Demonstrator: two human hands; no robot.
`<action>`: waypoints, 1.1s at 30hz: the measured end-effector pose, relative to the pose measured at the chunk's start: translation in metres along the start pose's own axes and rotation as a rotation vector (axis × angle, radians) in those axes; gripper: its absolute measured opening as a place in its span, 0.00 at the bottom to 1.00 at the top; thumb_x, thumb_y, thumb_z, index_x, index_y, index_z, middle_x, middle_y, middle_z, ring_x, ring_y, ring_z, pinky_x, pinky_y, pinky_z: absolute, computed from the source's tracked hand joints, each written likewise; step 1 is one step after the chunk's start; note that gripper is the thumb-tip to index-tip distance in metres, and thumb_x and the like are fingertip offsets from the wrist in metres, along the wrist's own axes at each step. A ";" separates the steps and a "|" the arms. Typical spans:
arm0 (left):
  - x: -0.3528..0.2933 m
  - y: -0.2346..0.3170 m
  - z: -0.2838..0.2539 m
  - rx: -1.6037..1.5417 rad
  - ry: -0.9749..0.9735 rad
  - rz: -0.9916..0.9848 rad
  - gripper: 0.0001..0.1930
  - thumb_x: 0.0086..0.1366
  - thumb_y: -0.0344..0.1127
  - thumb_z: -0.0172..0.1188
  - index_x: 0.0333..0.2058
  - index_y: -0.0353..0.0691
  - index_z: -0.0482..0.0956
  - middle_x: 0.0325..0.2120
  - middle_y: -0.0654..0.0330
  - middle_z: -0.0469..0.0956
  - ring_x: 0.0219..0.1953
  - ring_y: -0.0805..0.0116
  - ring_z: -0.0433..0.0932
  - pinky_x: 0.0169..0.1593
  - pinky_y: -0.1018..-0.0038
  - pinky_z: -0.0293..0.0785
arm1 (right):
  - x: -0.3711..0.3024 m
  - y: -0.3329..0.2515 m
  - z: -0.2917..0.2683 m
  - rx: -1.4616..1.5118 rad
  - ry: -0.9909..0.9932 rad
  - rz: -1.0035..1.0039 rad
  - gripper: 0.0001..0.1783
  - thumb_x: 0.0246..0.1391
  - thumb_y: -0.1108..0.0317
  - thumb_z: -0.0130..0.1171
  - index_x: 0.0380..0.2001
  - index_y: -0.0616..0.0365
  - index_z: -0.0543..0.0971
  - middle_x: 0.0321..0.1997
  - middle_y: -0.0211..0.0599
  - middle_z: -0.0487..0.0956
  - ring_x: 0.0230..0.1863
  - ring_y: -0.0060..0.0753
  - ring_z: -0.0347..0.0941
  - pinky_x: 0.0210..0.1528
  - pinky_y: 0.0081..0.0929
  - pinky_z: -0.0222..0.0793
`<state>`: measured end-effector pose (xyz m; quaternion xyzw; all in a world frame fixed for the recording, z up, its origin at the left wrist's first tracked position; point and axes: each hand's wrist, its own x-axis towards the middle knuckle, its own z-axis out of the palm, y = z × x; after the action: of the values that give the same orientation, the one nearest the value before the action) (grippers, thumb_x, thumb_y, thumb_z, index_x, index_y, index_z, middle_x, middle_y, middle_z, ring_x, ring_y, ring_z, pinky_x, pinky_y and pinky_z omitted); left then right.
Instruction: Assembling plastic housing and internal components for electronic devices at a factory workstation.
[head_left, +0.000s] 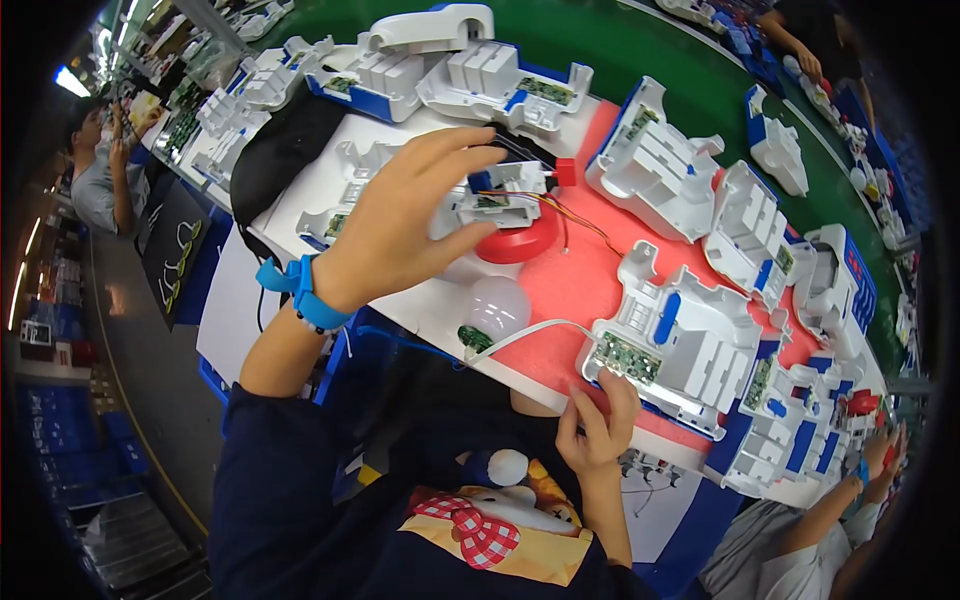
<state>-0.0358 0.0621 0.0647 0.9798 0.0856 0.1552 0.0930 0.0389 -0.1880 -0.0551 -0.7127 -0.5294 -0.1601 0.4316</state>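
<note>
My left hand (400, 222) reaches over a white plastic housing (515, 205) with thin coloured wires and a red block at one end. Its fingers and thumb are spread around the housing; whether they touch it I cannot tell. Beneath that housing lies a round red part (520, 240). My right hand (597, 430) is at the near edge of an open white housing (700, 325), next to its green circuit board (628, 357). There the index finger and thumb stand apart, the other fingers curled. A white cable (535, 326) runs from that board toward a translucent white dome (498, 308).
More opened housings stand along the far side (500, 80) and right (748, 230) of a red mat (565, 290). A black cloth (285, 165) lies at the left. Behind runs a green belt (590, 45). Other people work at left (105, 180) and lower right (800, 545).
</note>
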 end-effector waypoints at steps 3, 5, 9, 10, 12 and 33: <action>0.018 0.010 0.004 -0.003 -0.005 0.022 0.30 0.37 0.34 0.64 0.43 0.37 0.65 0.41 0.52 0.68 0.42 0.54 0.68 0.43 0.68 0.65 | -0.001 -0.001 -0.002 -0.012 0.018 -0.004 0.12 0.29 0.81 0.56 0.24 0.60 0.75 0.41 0.47 0.69 0.39 0.48 0.66 0.41 0.36 0.62; 0.027 0.003 0.009 -0.011 -0.015 0.029 0.31 0.36 0.35 0.64 0.43 0.37 0.65 0.41 0.52 0.67 0.42 0.54 0.68 0.44 0.69 0.65 | 0.001 0.001 -0.001 -0.021 0.027 -0.002 0.12 0.28 0.81 0.56 0.24 0.60 0.75 0.40 0.47 0.69 0.38 0.47 0.66 0.40 0.36 0.62; 0.029 -0.005 0.014 -0.055 -0.088 -0.038 0.26 0.36 0.36 0.64 0.37 0.34 0.68 0.33 0.51 0.71 0.34 0.53 0.70 0.37 0.71 0.68 | -0.001 0.002 0.002 0.038 0.034 0.001 0.14 0.26 0.80 0.55 0.24 0.60 0.76 0.39 0.46 0.70 0.37 0.45 0.68 0.38 0.36 0.63; 0.029 -0.007 0.012 -0.057 -0.080 -0.009 0.24 0.37 0.34 0.64 0.36 0.34 0.69 0.31 0.51 0.71 0.33 0.53 0.71 0.36 0.71 0.68 | 0.000 0.001 0.003 0.035 0.044 -0.008 0.15 0.25 0.79 0.55 0.26 0.59 0.76 0.38 0.45 0.70 0.35 0.45 0.69 0.37 0.37 0.64; 0.027 -0.008 0.012 -0.079 -0.042 0.017 0.22 0.37 0.31 0.63 0.35 0.34 0.69 0.32 0.51 0.71 0.34 0.53 0.71 0.37 0.71 0.67 | -0.004 0.000 0.002 0.038 0.049 0.019 0.14 0.26 0.80 0.54 0.24 0.58 0.76 0.41 0.43 0.71 0.42 0.46 0.65 0.40 0.36 0.63; 0.028 0.029 -0.003 -0.116 0.001 -0.024 0.17 0.39 0.24 0.62 0.32 0.36 0.70 0.29 0.54 0.71 0.30 0.57 0.72 0.32 0.72 0.68 | -0.044 -0.007 -0.014 -0.022 -0.028 0.074 0.16 0.25 0.81 0.51 0.23 0.53 0.77 0.40 0.39 0.71 0.48 0.49 0.59 0.44 0.31 0.64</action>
<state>-0.0059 0.0396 0.0816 0.9715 0.0882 0.1594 0.1513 0.0192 -0.2253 -0.0744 -0.7386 -0.5069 -0.1400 0.4219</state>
